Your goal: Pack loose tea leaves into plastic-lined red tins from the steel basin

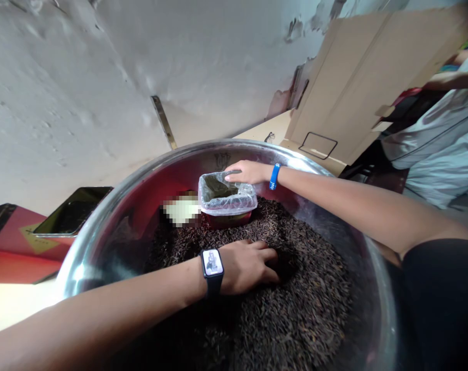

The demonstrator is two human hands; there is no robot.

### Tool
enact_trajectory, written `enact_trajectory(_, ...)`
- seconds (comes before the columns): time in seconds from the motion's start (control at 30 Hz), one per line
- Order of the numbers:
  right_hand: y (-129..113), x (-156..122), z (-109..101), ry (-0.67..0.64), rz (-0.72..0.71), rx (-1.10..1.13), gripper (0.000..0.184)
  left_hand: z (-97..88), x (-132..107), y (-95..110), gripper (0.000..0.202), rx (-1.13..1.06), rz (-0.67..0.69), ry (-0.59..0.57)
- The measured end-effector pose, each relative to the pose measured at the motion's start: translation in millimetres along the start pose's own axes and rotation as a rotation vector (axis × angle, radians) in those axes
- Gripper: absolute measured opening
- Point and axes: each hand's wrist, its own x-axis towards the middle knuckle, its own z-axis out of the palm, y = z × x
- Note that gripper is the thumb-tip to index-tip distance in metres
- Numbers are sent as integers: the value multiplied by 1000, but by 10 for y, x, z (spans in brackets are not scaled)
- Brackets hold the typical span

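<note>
A big steel basin (102,216) holds a heap of dark loose tea leaves (296,309). A small red box lined with a clear plastic bag (227,198) stands in the leaves at the far side. My right hand (246,171), with a blue band at the wrist, rests on the bag's far rim, fingers curled over its edge. My left hand (249,265), with a smartwatch on the wrist, lies palm down on the leaves just in front of the box, its fingertips dug into the heap.
A dark tray (73,211) and a red box (13,242) lie left of the basin. Flat cardboard (357,82) leans at the back right. Another person in a white garment (446,139) is at the right edge. A blurred white patch (182,210) sits beside the lined box.
</note>
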Motion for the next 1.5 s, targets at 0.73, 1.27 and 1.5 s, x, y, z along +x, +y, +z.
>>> enact_trajectory(0.73,2,-1,-3,-15,22,19,36,-47,-63,-72,18,54,-99,-85)
enact_trajectory(1.27,23,3,6,-15,18,26,34,-84,-52,2,15,55,-55,-89)
enact_trajectory(1.5,10,1,-6,-19,24,12,35,-82,-45,13,13,78,-71,-101)
